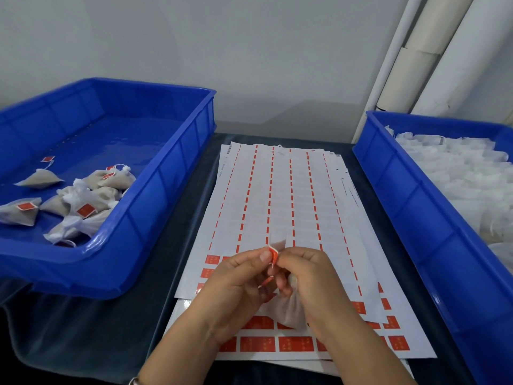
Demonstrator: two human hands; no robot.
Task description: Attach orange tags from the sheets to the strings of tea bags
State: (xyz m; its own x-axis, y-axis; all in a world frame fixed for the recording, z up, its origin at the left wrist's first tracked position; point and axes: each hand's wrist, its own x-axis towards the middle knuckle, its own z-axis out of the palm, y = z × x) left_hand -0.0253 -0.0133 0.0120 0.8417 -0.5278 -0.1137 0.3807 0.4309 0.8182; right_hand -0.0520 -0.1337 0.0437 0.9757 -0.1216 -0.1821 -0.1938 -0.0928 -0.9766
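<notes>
Above the stacked label sheets (pixel 280 195), both hands meet at the centre. My left hand (pixel 238 284) pinches a small orange tag (pixel 273 255) between thumb and fingers. My right hand (pixel 308 276) pinches the same tag from the other side and curls round a white tea bag (pixel 286 309), which hangs below the fingers. The string is hidden between the fingers. Most of the top sheet is peeled, with orange tags (pixel 295 343) left in the near rows.
A blue tray (pixel 155 195) at the left holds several tagged tea bags (pixel 83 207). A second blue tray (pixel 399 195) at the right is full of untagged white tea bags (pixel 466 179). White pipes (pixel 416 56) run up the wall at the back right.
</notes>
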